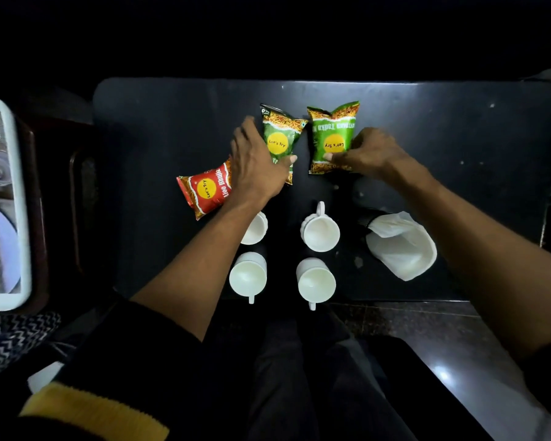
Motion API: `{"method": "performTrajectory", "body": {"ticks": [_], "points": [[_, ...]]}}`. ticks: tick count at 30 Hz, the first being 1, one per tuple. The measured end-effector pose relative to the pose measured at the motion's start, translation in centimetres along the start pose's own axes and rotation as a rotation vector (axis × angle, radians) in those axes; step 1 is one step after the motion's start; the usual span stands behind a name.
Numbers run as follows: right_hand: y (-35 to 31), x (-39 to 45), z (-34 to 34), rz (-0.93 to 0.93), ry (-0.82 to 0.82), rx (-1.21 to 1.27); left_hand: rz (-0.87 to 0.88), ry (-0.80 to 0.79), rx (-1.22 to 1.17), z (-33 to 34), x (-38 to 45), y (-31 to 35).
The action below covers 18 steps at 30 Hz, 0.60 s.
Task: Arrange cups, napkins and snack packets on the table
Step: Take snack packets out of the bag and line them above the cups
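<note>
Three snack packets lie on the black table point(442, 128). My left hand point(255, 167) grips the left green packet point(279, 135) by its lower left side. My right hand point(368, 152) pinches the right green packet point(331, 135) at its lower right corner. A red packet point(204, 189) lies tilted to the left, partly under my left wrist. Several white cups stand in two rows nearer me: one half hidden under my left forearm point(255, 227), one with its handle pointing away point(320, 232), and two at the front point(248, 275) point(316, 281). White napkins point(401, 246) lie to the right of the cups.
A white-rimmed tray point(19, 198) holding clear glassware sits on a dark stand left of the table. A zigzag-patterned cloth point(10, 338) lies at the lower left. My legs are below the table's near edge, and a glossy floor point(452, 370) shows at the right.
</note>
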State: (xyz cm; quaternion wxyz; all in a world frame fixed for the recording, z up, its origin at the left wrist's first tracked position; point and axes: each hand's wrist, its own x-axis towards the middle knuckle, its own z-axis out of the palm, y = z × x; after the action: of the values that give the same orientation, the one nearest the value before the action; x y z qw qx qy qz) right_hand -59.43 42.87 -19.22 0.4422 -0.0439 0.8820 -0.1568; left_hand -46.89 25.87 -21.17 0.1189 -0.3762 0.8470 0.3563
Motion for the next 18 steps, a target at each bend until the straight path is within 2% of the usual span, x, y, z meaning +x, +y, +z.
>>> {"method": "performTrajectory", "body": {"ticks": [2, 5, 8, 12, 14, 18], "points": [[0.0, -0.4, -0.3, -0.031, 0.096, -0.106, 0.116, 0.055, 0.158, -0.4, -0.3, 0.1], [-0.2, -0.8, -0.6, -0.230, 0.302, -0.161, 0.260, -0.028, 0.284, -1.0, -0.4, 0.1], [-1.1, -0.8, -0.7, -0.338, 0.259, -0.237, 0.274, -0.144, 0.352, -0.9, -0.1, -0.4], [-1.7, -0.5, 0.4, -0.420, 0.208, -0.631, 0.261, -0.103, 0.452, -0.5, 0.5, -0.4], [-2.0, -0.2, 0.5, -0.336, 0.257, -0.682, 0.232, -0.050, 0.468, -0.5, 0.7, -0.2], [-2.6, -0.5, 0.1, 0.031, 0.311, -0.547, 0.223, 0.001, 0.457, -0.5, 0.7, -0.4]]}}
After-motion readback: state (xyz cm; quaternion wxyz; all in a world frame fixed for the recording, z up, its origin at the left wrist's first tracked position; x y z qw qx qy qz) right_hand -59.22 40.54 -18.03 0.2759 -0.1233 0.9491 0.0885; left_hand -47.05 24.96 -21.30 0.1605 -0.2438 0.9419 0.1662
